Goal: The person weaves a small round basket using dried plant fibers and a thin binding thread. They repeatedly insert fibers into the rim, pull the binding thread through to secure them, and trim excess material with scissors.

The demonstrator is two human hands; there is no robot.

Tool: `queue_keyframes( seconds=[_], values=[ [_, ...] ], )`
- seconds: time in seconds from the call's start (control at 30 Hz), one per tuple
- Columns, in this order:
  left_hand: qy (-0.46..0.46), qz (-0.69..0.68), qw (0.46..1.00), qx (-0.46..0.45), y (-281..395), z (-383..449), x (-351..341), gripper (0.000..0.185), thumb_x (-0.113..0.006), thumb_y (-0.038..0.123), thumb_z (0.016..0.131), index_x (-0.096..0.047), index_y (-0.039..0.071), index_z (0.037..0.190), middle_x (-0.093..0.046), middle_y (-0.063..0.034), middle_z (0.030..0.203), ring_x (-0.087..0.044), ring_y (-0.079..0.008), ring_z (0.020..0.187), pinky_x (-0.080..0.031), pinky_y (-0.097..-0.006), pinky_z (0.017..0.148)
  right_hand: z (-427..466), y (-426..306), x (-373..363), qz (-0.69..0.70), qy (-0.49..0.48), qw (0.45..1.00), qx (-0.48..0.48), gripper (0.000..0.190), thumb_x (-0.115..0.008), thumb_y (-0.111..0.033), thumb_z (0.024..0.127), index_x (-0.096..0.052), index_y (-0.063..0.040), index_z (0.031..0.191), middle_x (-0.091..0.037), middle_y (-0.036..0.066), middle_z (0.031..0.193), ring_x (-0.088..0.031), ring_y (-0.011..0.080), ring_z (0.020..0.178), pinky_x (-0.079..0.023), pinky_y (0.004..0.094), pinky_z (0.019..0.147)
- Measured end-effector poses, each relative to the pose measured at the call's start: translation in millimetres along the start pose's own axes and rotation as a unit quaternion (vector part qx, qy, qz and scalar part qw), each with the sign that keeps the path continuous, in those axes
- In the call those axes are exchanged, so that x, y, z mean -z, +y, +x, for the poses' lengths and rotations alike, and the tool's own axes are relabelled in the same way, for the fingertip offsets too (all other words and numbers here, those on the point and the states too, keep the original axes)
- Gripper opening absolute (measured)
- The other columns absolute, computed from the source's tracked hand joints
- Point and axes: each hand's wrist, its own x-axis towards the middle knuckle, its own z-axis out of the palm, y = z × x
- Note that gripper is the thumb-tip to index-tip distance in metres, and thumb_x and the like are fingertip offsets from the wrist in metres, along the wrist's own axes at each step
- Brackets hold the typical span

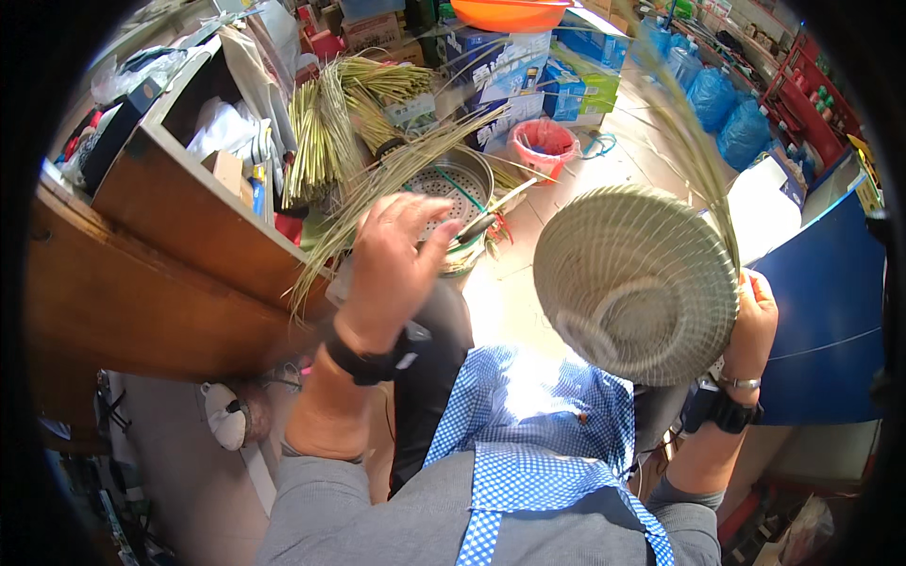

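My right hand (756,318) grips the rim of a round woven straw basket or hat (637,290) at its right side. Long loose straw strands (697,141) rise from that same edge, blurred at the top. My left hand (396,262) is raised with its fingers spread, slightly blurred, and nothing shows in it. Just beyond it, a dark-handled tool (476,230) and cut straw pieces lie over a perforated metal steamer pan (453,185). A loose sheaf of thin straw (396,177) stretches behind my left hand. A blue checked apron (538,424) covers my lap.
Thick bundles of straw (318,134) stand at the upper left beside a wooden cabinet (205,205). Beyond the pan are a lined red bucket (543,145), stacked cartons (502,78) and an orange basin (509,14). Blue water bottles (708,99) and a blue panel (828,318) are on the right.
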Motion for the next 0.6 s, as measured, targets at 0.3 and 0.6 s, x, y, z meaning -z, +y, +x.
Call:
queue_keyframes(
  seconds=[0.3, 0.6],
  values=[
    [-0.309, 0.264, 0.893, 0.195, -187.6, 95.5, -124.4, 0.022, -0.064, 0.027, 0.086, -0.078, 0.014, 0.099, -0.074, -0.0086, 0.104, -0.064, -0.0317, 0.108, -0.042, -0.0554, 0.095, 78.2, 114.5, -37.7, -0.092, 0.145, 0.985, 0.009, 0.024, -0.055, -0.017, 0.102, -0.065, 0.005, 0.099, -0.065, 0.003, 0.083, -0.055, 0.0113, 0.075, -0.047, 0.0275, 0.069],
    [-0.212, 0.272, 0.930, 0.130, -285.2, 105.4, -304.3, 0.043, -0.056, -0.004, 0.089, -0.071, 0.021, 0.121, -0.052, -0.0066, 0.144, -0.028, -0.0345, 0.146, -0.015, -0.0636, 0.120, 76.6, 133.9, -35.1, -0.283, 0.154, 0.945, 0.053, 0.017, -0.057, -0.014, 0.102, -0.062, 0.002, 0.097, -0.060, 0.004, 0.081, -0.051, 0.0134, 0.074, -0.046, 0.0278, 0.071]
  ],
)
